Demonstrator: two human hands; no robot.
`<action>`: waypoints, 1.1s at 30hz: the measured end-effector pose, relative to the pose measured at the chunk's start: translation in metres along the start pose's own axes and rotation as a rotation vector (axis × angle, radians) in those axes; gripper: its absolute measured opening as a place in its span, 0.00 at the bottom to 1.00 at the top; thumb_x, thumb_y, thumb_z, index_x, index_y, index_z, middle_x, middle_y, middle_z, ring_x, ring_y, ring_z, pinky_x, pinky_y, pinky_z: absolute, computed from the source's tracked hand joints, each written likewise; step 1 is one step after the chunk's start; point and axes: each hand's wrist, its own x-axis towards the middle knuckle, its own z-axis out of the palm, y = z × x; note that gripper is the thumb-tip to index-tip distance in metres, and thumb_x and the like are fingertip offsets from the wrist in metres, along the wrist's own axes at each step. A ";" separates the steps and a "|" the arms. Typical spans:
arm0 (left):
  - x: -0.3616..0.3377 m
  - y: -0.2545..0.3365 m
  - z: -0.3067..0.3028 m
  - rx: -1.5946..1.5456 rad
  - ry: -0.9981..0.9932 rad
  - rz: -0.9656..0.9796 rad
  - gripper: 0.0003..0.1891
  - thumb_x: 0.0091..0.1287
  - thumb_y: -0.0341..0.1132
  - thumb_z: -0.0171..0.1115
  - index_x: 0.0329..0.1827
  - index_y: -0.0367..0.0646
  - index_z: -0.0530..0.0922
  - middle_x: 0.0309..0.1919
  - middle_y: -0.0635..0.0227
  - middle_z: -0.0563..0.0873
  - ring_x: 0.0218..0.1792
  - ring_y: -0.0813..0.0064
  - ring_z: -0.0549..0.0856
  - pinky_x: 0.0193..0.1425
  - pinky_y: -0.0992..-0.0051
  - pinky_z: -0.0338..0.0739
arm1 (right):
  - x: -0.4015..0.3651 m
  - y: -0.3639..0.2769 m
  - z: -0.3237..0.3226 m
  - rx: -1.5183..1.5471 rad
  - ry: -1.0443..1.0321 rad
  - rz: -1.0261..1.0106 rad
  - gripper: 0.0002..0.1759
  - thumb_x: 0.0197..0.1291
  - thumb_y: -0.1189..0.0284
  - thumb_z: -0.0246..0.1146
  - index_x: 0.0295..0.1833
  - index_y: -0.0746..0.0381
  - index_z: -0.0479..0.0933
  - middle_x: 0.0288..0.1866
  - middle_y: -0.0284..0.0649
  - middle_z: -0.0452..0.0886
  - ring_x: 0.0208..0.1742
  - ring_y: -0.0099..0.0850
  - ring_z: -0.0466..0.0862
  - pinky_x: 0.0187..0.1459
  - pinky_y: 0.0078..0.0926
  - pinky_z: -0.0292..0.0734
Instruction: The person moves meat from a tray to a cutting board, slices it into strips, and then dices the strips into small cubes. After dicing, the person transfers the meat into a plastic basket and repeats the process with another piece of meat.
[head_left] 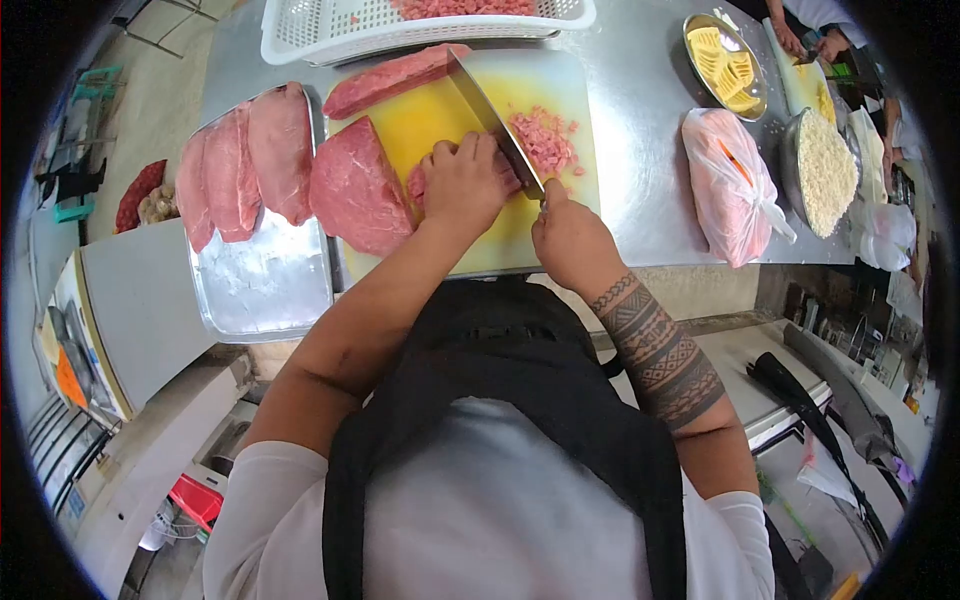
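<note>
So we've got our right grip (572, 235) closed snug around the handle of a big knife (483, 107), with the blade angled left and away toward the cutting board's far edge. Our left grip (462, 178) is curled over a small meat piece (416, 186) around the middle of the cutting board (578, 90) — fingers bent over the top, pressing it down, blade right beside them. We can see a heap of diced meat (543, 140) just past the blade, toward the board's right edge. The board lies along the near edge of the metal surface (645, 90). There's a fat meat block (360, 185) at the board's left edge and a long strip (390, 82) at its far left corner. We've also got a tray (260, 295) of thick slabs (232, 165) at the surface's left end — and a white basket (420, 42) beyond the board's far edge.
</note>
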 end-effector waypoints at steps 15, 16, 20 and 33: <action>0.000 0.000 0.000 0.027 -0.023 -0.005 0.20 0.66 0.35 0.62 0.60 0.40 0.79 0.51 0.58 0.83 0.53 0.48 0.80 0.57 0.48 0.74 | -0.006 -0.001 0.008 0.020 -0.013 -0.045 0.15 0.67 0.74 0.59 0.57 0.68 0.70 0.37 0.61 0.87 0.43 0.61 0.88 0.47 0.59 0.83; 0.001 -0.001 0.000 0.037 -0.009 -0.002 0.19 0.66 0.36 0.61 0.60 0.40 0.79 0.51 0.58 0.83 0.53 0.49 0.81 0.57 0.49 0.74 | -0.001 -0.002 0.009 0.023 -0.011 -0.036 0.16 0.67 0.74 0.59 0.57 0.68 0.70 0.38 0.61 0.87 0.43 0.61 0.88 0.47 0.59 0.83; -0.002 0.002 0.002 0.018 0.030 0.011 0.21 0.67 0.38 0.65 0.60 0.41 0.78 0.51 0.58 0.82 0.51 0.50 0.81 0.56 0.49 0.74 | 0.001 0.007 0.010 0.044 0.022 -0.059 0.17 0.69 0.73 0.60 0.58 0.69 0.68 0.38 0.63 0.86 0.44 0.63 0.87 0.48 0.60 0.81; -0.082 -0.077 -0.090 -0.257 0.325 -0.597 0.42 0.62 0.39 0.78 0.75 0.30 0.66 0.67 0.38 0.76 0.70 0.41 0.77 0.77 0.52 0.71 | -0.043 0.026 -0.003 -0.027 -0.007 0.010 0.17 0.71 0.70 0.63 0.56 0.68 0.68 0.37 0.61 0.87 0.43 0.61 0.89 0.45 0.59 0.83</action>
